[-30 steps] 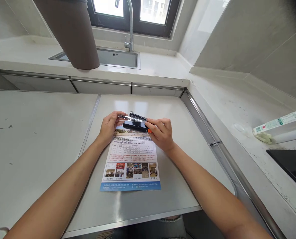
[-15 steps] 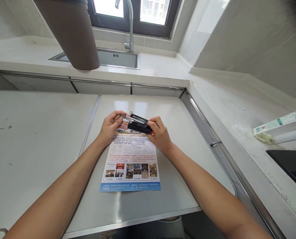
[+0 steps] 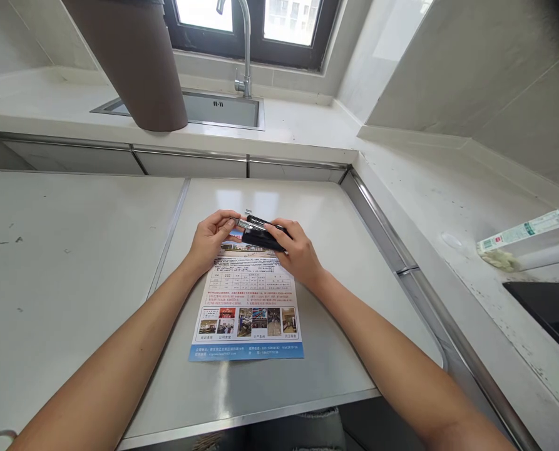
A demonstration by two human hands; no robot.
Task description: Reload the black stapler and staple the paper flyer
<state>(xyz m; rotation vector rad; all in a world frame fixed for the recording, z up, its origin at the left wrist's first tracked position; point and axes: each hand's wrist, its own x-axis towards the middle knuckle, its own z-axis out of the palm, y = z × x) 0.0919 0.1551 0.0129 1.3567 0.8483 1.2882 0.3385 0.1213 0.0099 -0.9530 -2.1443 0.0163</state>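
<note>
A black stapler [image 3: 260, 239], its top parted from its base, is held in the air over the upper part of a printed flyer [image 3: 248, 288]. My right hand [image 3: 298, 250] is closed around the stapler's right end, with fingers over the top. The fingers of my left hand [image 3: 213, 235] pinch a narrow silvery metal strip [image 3: 242, 222] at the stapler's left end. Whether this strip is part of the stapler or a row of staples, I cannot tell. Both hands hide the flyer's top edge. The flyer lies flat, its blue band toward me.
The flyer lies on a white folding table [image 3: 335, 351] with a seam to its left. Behind are a counter with a sink [image 3: 225, 113], a tap [image 3: 246, 56] and a tall brown bin [image 3: 138, 69]. A white-and-green package [image 3: 528, 235] lies on the right counter.
My right hand's fingers have shifted left over the stapler's top and cover more of it. The left hand keeps its pinch almost in place. The flyer has not moved.
</note>
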